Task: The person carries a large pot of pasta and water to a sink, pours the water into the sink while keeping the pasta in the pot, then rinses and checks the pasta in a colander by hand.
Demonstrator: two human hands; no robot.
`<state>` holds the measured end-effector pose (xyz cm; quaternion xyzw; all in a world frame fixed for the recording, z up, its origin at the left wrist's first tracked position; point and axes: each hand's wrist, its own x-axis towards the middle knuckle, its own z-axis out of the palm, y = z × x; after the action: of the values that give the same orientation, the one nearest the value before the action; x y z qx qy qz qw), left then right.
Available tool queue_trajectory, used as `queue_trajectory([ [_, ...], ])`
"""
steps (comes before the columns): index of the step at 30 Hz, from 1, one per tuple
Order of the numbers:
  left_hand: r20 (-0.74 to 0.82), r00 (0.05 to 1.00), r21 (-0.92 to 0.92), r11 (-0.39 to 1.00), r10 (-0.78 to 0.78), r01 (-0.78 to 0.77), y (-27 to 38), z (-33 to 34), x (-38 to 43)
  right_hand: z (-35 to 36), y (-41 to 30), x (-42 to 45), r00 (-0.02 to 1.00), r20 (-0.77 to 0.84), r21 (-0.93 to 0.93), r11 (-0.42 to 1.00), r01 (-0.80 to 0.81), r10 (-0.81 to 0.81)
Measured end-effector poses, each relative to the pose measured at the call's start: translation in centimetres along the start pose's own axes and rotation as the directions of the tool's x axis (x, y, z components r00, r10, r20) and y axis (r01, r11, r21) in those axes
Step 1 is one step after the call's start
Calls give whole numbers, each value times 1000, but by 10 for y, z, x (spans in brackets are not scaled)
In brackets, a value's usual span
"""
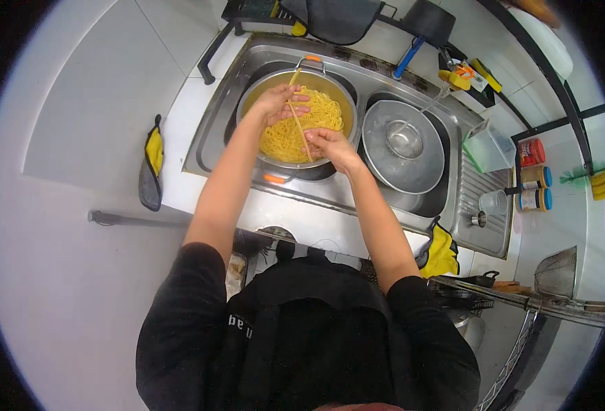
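A wide metal pot (351, 128) with orange-covered handles stands in the left sink basin. Yellow noodles (325, 110) lie heaped inside it. Over them, a thin, straight, pale stick (297, 123), perhaps a chopstick, slants between my hands. My left hand (276, 105) has its upper part between thumb and fingers, the other fingers spread. Close to its lower end, my right hand (330, 146) pinches it. The right basin holds a big grey metal bowl (379, 159) with a smaller round metal vessel (404, 139) in it. Water runs from the faucet (454, 79) into that vessel.
Yellow-and-grey cloths (153, 156) (441, 249) hang over the counter's front edge. On the ribbed drainboard (474, 226) stand a clear plastic container (490, 146) and a plastic cup (493, 203). Jars (533, 199) line the right wall. A wire rack (518, 300) stands at lower right.
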<state>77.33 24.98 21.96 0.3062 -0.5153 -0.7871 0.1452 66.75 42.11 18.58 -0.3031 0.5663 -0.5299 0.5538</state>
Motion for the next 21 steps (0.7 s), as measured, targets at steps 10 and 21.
queue_trajectory([
  [10, -51, 998, -325, 945, 27, -42, -46, -10, 14, 3, 26, 9, 993, -111, -55, 997, -47, 41],
  [21, -50, 999, -392, 920, -15, -6, -92, 10, -22, -21, 45, -23, 940, -299, -693, 714, -98, -162],
])
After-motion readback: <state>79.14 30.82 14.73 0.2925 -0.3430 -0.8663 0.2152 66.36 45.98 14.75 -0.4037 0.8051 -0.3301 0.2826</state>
